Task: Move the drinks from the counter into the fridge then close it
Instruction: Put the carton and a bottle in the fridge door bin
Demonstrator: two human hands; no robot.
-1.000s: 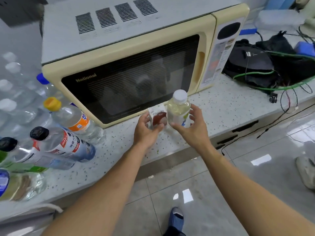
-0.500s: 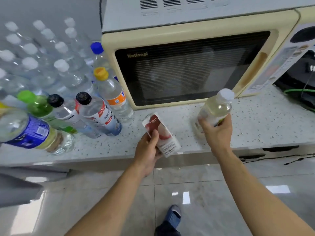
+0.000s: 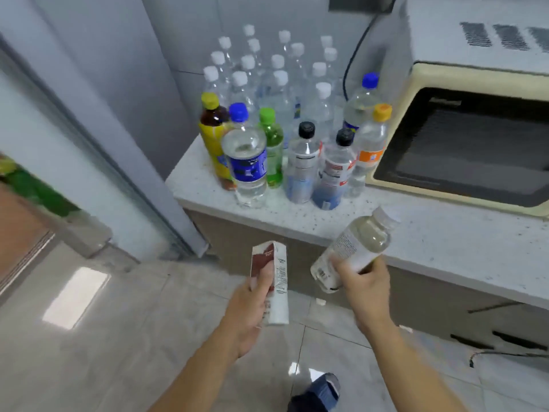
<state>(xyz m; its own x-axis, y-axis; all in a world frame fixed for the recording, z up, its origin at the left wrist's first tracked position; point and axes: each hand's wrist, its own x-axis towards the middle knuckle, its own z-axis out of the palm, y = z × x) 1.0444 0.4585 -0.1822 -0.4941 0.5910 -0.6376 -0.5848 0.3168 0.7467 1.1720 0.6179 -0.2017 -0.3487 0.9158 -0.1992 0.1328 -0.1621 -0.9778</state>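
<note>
A person's left hand (image 3: 252, 304) grips a brown-and-white drink carton (image 3: 271, 281) while the right hand (image 3: 364, 281) clasps a tilted clear plastic bottle (image 3: 353, 248) low, where it could slip.

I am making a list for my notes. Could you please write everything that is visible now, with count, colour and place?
carton: 1, white and dark red, in the left hand, over the floor
pale bottle: 1, clear with yellowish drink and white cap, tilted in the right hand
coloured-cap bottles: 8, caps yellow, blue, green, black, orange, front of the counter corner
white-cap bottles: many, clear, behind them by the wall; exact count unclear
counter: 1, white speckled
microwave: 1, cream with dark door, on the counter at right
floor: grey tiles
shoe: 1, blue, bottom edge
left hand: grips the carton
right hand: grips the pale bottle
</note>
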